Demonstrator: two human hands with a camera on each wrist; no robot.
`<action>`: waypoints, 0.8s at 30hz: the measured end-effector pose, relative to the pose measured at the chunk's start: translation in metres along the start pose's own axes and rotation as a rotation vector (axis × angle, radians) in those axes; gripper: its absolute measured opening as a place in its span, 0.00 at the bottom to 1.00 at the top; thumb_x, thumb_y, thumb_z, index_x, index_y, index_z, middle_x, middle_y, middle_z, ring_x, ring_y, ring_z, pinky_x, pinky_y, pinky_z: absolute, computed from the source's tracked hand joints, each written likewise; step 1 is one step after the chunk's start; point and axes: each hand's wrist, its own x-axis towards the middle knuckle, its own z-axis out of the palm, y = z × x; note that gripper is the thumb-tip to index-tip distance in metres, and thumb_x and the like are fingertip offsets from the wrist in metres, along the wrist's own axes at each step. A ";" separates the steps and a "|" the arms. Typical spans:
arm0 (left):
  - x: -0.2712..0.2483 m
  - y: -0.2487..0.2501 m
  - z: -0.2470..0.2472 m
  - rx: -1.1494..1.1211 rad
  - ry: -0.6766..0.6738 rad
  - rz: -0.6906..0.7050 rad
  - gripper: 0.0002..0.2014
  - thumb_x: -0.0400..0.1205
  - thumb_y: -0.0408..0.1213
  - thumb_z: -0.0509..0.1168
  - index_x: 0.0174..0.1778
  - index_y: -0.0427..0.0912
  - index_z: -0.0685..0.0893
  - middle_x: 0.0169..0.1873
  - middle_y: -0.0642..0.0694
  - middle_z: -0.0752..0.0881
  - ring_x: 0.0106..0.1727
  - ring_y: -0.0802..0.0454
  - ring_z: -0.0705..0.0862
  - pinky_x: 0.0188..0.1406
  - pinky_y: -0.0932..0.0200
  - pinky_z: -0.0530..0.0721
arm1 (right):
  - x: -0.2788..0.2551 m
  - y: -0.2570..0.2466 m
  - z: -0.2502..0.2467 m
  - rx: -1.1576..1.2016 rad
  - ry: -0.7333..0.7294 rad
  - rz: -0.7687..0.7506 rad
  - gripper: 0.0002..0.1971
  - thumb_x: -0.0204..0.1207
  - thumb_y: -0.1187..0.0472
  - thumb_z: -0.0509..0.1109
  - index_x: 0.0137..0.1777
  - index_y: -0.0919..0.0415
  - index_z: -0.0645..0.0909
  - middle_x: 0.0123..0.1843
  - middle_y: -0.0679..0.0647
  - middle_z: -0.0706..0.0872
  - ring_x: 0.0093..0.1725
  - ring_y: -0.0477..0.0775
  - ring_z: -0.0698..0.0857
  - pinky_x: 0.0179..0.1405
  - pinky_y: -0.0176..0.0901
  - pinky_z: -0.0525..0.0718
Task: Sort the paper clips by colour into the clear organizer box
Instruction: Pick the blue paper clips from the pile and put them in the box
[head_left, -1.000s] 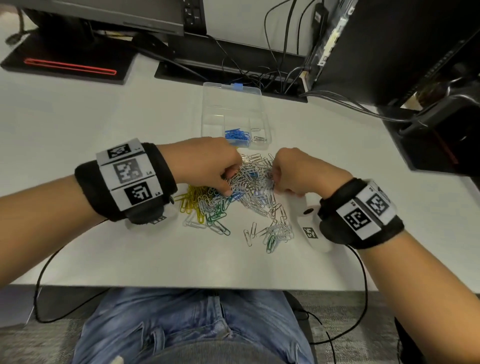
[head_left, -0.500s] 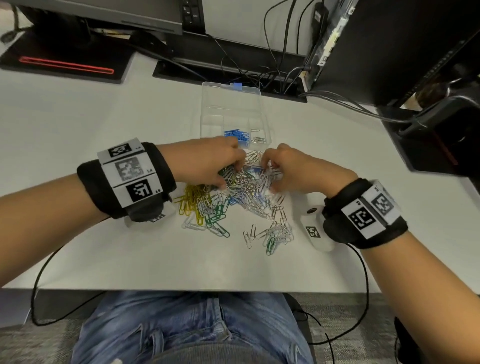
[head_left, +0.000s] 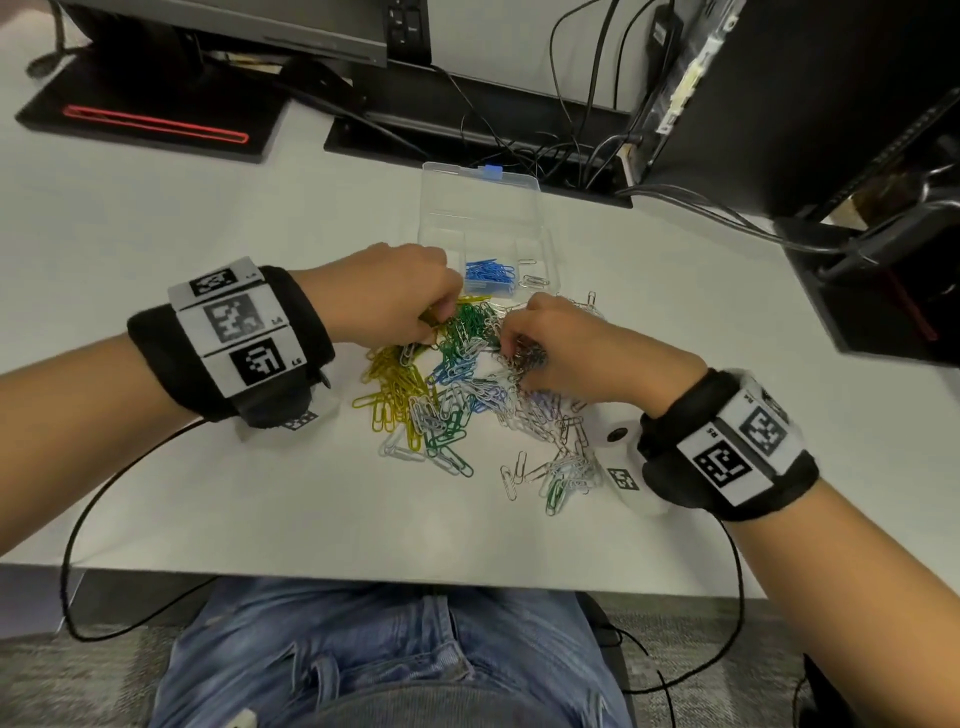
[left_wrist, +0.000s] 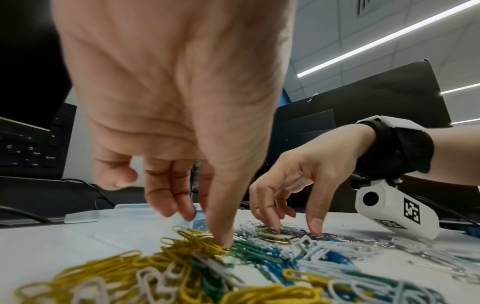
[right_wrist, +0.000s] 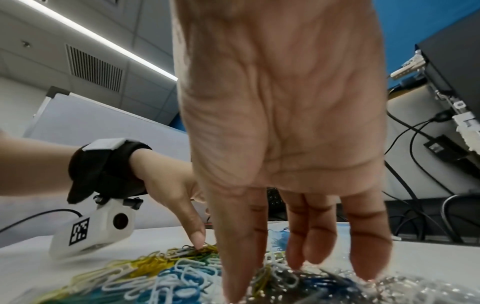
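Paper clips (head_left: 457, 395) lie heaped on the white surface (head_left: 208, 493), just before the clear organizer box (head_left: 483, 218). Left hand (head_left: 384, 296) and right hand (head_left: 576, 348) press down-pointing fingertips into the heap; neither visibly grips a clip.

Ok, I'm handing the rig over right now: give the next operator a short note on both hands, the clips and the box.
Left hand: fingertips down on the yellow clips, nothing visibly gripped.
Right hand: fingers spread, tips on the dark and silver clips in the pile; nothing lifted.
Organizer box: open, beyond the pile; blue clips in one compartment, a few silver clips beside them.
Left: yellow, green, white, remaining blue and silver, all still mixed on the desk.
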 end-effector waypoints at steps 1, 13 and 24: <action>-0.001 0.001 -0.002 -0.031 0.004 0.013 0.07 0.77 0.41 0.70 0.46 0.51 0.79 0.45 0.52 0.74 0.48 0.50 0.77 0.41 0.55 0.73 | 0.000 0.000 0.000 0.006 0.026 -0.008 0.13 0.73 0.61 0.74 0.55 0.53 0.78 0.54 0.53 0.72 0.55 0.54 0.74 0.54 0.47 0.77; -0.005 0.005 0.001 0.052 -0.049 0.008 0.08 0.73 0.48 0.74 0.42 0.53 0.83 0.42 0.54 0.73 0.50 0.52 0.73 0.41 0.56 0.67 | 0.005 -0.004 0.002 0.005 0.004 -0.071 0.09 0.75 0.61 0.73 0.54 0.56 0.82 0.43 0.45 0.74 0.47 0.50 0.76 0.43 0.40 0.75; 0.000 0.028 0.007 0.105 -0.106 -0.095 0.13 0.77 0.49 0.70 0.45 0.44 0.79 0.48 0.45 0.72 0.57 0.46 0.70 0.45 0.51 0.71 | 0.017 -0.025 0.001 0.054 0.078 -0.173 0.05 0.72 0.64 0.73 0.46 0.58 0.87 0.43 0.51 0.86 0.42 0.52 0.83 0.46 0.53 0.84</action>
